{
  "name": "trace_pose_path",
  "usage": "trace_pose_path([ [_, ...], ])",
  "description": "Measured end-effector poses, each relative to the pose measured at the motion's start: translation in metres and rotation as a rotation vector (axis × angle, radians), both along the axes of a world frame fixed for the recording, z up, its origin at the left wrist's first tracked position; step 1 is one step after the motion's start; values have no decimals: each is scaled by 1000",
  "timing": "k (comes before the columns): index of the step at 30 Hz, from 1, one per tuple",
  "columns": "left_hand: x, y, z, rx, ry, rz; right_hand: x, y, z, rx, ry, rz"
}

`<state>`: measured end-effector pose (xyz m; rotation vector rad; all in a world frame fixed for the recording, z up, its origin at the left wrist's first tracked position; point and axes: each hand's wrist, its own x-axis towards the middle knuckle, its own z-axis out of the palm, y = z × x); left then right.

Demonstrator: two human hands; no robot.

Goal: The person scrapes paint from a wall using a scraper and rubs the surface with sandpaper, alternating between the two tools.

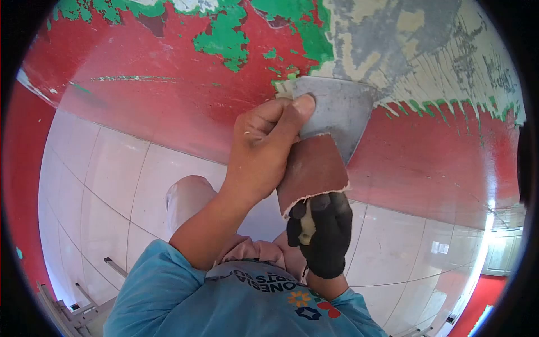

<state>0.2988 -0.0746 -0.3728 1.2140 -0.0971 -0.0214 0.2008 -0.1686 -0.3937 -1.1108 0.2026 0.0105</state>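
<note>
A wide metal putty knife (pixel 337 106) has its blade against the wall, at the boundary of red paint and pale filler. My bare left hand (pixel 269 137) pinches the left edge of the blade, thumb on top and fingers behind. My right hand (pixel 323 233), in a black glove, is closed at the lower end of the tool; its handle is mostly hidden. Between the glove and the blade lies a brown sheet (pixel 314 168) with a ragged edge, resembling sandpaper, covering the lower blade.
The wall (pixel 185 106) has red paint with green flaking patches; grey and cream filler (pixel 404 45) spreads at upper right. White floor tiles (pixel 106 180) lie below. Metal ladder-like rails (pixel 84 309) stand at lower left. A greenish cabinet (pixel 501 251) is at far right.
</note>
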Motion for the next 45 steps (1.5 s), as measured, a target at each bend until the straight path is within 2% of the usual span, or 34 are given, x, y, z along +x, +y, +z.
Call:
trace_pose_path([
  [1, 1, -1, 2, -93, 11, 10, 1, 1, 1, -43, -25, -1],
  [4, -2, 1, -3, 0, 43, -25, -3, 1, -4, 89, -11, -2],
  [8, -2, -1, 4, -54, 72, -28, 2, -3, 5, 84, 15, 31],
  [11, -3, -4, -2, -33, 56, 50, -1, -3, 0, 79, 29, 5],
  [14, 3, 0, -1, 71, -48, 22, 4, -5, -4, 81, -27, 26],
  [16, 2, -2, 2, -68, 19, 19, 8, 1, 3, 91, 16, -32],
  [19, -2, -6, -5, 37, -2, 65, 5, -7, -3, 33, -22, -3],
  [21, 5, -1, 1, -12, -18, 47, 15, -8, 2, 30, -31, 20],
  [23, 1, -2, 4, -62, -4, 5, 13, -8, 0, 26, -11, 20],
  [26, -3, -4, 4, -84, 130, 61, 13, -8, -1, -29, -54, 12],
  [28, 2, -2, -1, 70, -47, 72, 12, -9, 5, 54, -6, 7],
  [29, 3, 0, -2, 73, -46, 73, 14, -6, 6, 56, -5, 8],
  [31, 6, -2, -2, -88, -16, 52, 21, -3, 6, -194, -52, 0],
  [32, 3, -6, -4, -92, -9, 47, 18, -5, 4, -198, -45, -5],
  [35, -1, -5, 2, 22, 9, 113, 11, -6, 4, 69, 37, -38],
  [36, 2, -1, 7, 40, -49, 137, 19, -4, 9, 72, 32, -34],
  [37, 3, 3, 12, 60, -93, 148, 27, -1, 17, -31, -25, 15],
  [38, 4, 8, 20, -137, -26, 113, 30, 1, 21, -139, -86, 63],
  [41, 6, 9, 25, -146, 12, 169, 35, 4, 22, -156, -73, 99],
  [42, 3, 11, 19, 17, 45, 168, 30, -1, 17, -135, -54, 123],
  [43, 1, 12, 8, 18, 38, 167, 24, -3, 9, -134, -60, 121],
  [45, -1, 11, -14, 98, 42, -10, 10, -9, -8, -36, 39, 101],
])
